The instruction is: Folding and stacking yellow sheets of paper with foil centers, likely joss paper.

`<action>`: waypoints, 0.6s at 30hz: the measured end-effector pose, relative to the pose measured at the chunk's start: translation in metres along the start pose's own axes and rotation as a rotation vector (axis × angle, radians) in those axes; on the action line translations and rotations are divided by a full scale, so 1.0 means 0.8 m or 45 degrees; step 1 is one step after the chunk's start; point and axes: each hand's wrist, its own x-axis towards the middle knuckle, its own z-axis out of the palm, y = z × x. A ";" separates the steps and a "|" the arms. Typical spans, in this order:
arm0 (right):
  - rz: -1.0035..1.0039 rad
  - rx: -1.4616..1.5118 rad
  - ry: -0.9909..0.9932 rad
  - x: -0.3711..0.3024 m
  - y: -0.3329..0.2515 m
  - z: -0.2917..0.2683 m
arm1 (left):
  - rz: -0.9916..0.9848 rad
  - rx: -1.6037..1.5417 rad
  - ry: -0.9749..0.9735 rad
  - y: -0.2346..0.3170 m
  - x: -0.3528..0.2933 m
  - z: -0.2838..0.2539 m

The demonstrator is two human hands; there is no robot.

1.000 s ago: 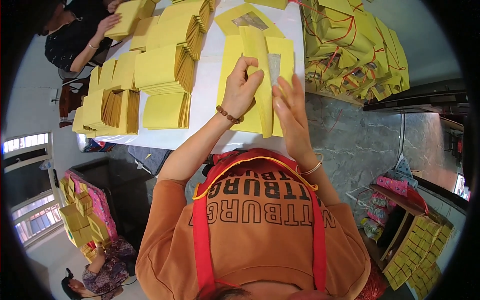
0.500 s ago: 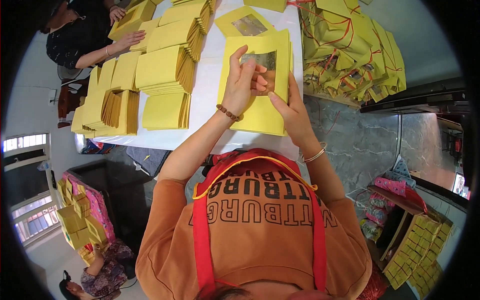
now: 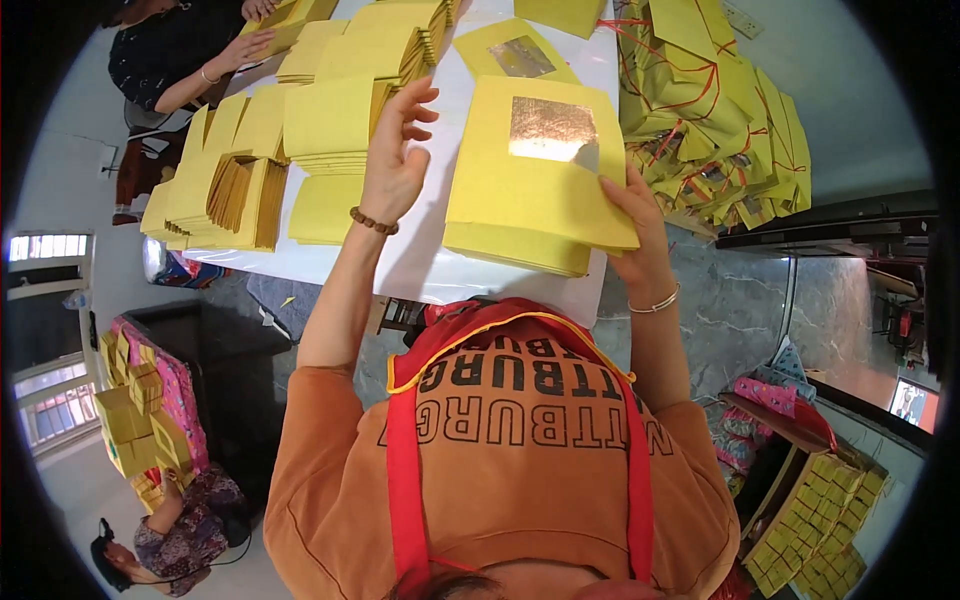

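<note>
A yellow sheet of joss paper [image 3: 530, 190] with a shiny foil rectangle lies tilted on top of a stack of yellow paper [image 3: 515, 255] before me on the table. My right hand [image 3: 640, 220] pinches the sheet's right edge near its lower corner, thumb on top. Off to the left, my left hand [image 3: 400, 150] is raised, holding nothing, its fingers loosely bent and apart. It is nearest to the folded yellow paper bundles [image 3: 325, 120] at its left. Just beyond the stack lies another foil-marked yellow sheet [image 3: 500, 45].
Several folded bundles cover the left of the white-covered table [image 3: 420, 270]. At the far left, a co-worker's hand [image 3: 245, 45] rests on yellow paper. Yellow bundles tied with red string [image 3: 700, 130] are heaped at the right. Another person [image 3: 190, 520] handles yellow boxes at lower left.
My left hand has lifted off the paper and moved left. The right hand has moved right and down, and the top sheet now sits turned and shifted against the stack under it.
</note>
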 end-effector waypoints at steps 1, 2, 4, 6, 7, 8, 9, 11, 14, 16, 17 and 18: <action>-0.020 0.036 -0.060 0.000 -0.002 0.002 | 0.104 0.229 -0.065 0.000 -0.008 -0.002; -0.040 0.072 -0.119 -0.001 -0.004 0.004 | 0.207 0.458 -0.132 -0.003 -0.015 -0.004; -0.017 0.041 -0.109 -0.008 -0.003 0.007 | 0.242 0.481 -0.179 -0.008 -0.024 0.003; 0.004 0.009 -0.093 -0.012 0.001 0.009 | 0.532 0.730 -0.154 -0.006 -0.027 0.016; 0.017 -0.028 -0.058 -0.016 0.004 0.010 | 0.569 0.675 -0.135 0.003 -0.025 0.027; 0.030 -0.066 -0.024 -0.020 0.007 0.011 | 0.559 0.671 -0.136 -0.003 -0.027 0.027; 0.035 -0.069 -0.027 -0.025 0.008 0.011 | 0.572 0.688 -0.279 -0.011 -0.029 0.027; 0.054 0.321 -0.040 -0.035 0.008 0.010 | 0.546 0.663 -0.326 -0.018 -0.042 0.033; -0.107 -0.177 0.255 -0.048 0.005 -0.018 | 0.525 0.701 -0.380 -0.014 -0.058 0.031; -0.282 -0.637 0.197 -0.054 0.016 -0.032 | 0.540 0.701 -0.367 -0.012 -0.064 0.033; -0.461 -1.096 0.131 -0.055 0.019 -0.035 | 0.526 0.685 -0.374 -0.010 -0.065 0.033; -0.458 -1.096 0.129 -0.054 0.018 -0.030 | 0.511 0.670 -0.380 -0.009 -0.065 0.034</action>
